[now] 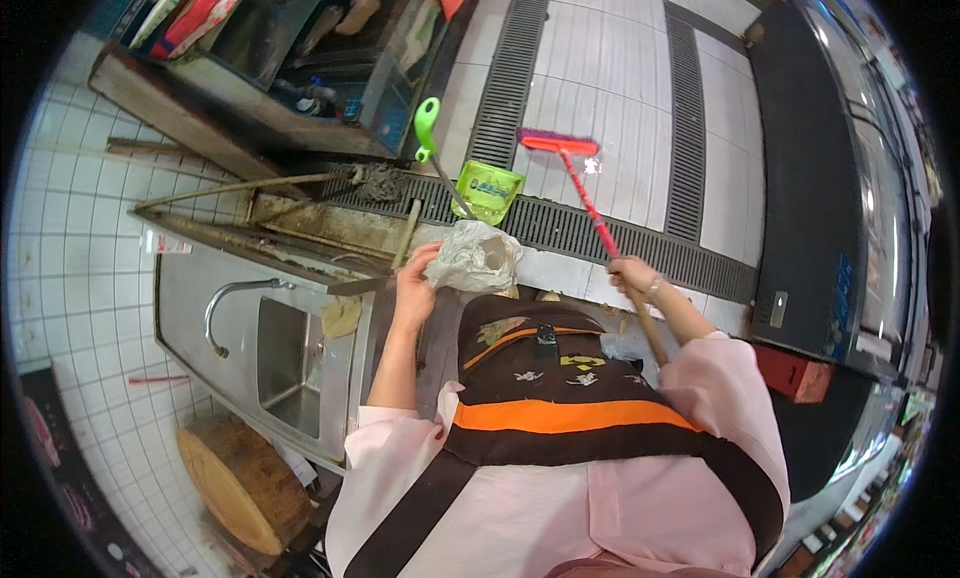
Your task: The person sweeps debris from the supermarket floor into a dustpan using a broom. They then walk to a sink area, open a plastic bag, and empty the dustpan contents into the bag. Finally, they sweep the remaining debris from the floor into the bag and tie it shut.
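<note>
My left hand (415, 283) grips the edge of a crumpled whitish plastic bag (462, 258), which hangs in front of my apron with its mouth partly open. In my right hand (632, 275) is a broom (590, 203) with a red upper shaft and a wooden-looking end running back under my forearm. Its red head with dark purple bristles (557, 140) rests on the floor, and a small white scrap (592, 165) lies beside it. A bright green dustpan (488, 192) stands on the drain grate beyond the bag, its green grip (427, 128) leaning left.
At left are a steel sink (290, 363) with a curved tap (225, 303) and a round wooden block (245, 483). A dark mop head (380, 183) lies by the grate. Glass tanks (330, 68) stand far left; a black display cabinet (810, 178) borders the right. White floor tiles (610, 88) stretch ahead.
</note>
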Tool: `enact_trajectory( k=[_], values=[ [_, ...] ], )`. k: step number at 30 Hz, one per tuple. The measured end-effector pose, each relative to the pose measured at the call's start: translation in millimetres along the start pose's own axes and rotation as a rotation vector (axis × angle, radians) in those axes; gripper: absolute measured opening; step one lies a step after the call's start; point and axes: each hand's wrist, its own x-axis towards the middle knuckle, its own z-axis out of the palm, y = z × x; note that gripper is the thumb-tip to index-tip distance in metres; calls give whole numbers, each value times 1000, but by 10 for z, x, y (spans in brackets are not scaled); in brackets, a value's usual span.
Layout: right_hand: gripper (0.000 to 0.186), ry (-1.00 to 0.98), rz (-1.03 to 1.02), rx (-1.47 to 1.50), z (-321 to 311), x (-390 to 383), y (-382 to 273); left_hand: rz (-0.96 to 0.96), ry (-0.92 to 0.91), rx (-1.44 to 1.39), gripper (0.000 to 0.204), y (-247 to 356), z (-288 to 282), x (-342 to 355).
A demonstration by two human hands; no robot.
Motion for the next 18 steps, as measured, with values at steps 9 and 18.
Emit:
enact_trajectory(
  k=[9,18],
  values=[
    [37,881,-147,-645,798,23,9,-102,-86,-138,26,-294,186,186],
    [24,231,-1048,-264,897,-611,-1000,-78,-53,30,26,-135,267,325]
  ],
)
